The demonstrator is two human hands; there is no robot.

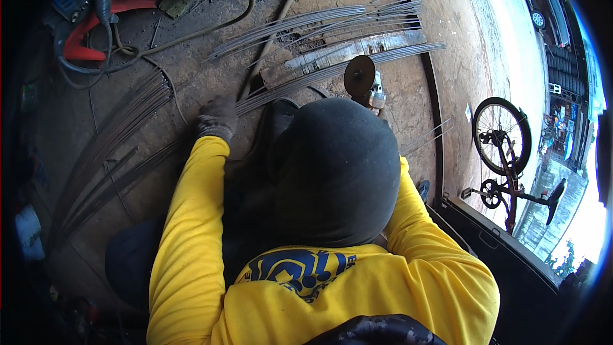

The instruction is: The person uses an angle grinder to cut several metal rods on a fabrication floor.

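Observation:
My left hand (218, 119), in a grey work glove, is closed around the near end of a bundle of thin metal rods (313, 75). These rods stretch away to the right, past an angle grinder (377, 94). The grinder stands tilted up with its brown cutting disc (359, 76) over the rods. My right sleeve (424, 230) runs toward the grinder, and the hand at its end is hidden behind my dark raised knee (335, 172). Whether the disc touches the rods I cannot tell.
More rods lie in a loose bundle (287, 25) farther off, beside a worn metal bar (345, 56). Dark rods (115, 128) fan out at left. A blue and red power tool (80, 13) with a cable stands at upper left. A bicycle (504, 153) is outside at right.

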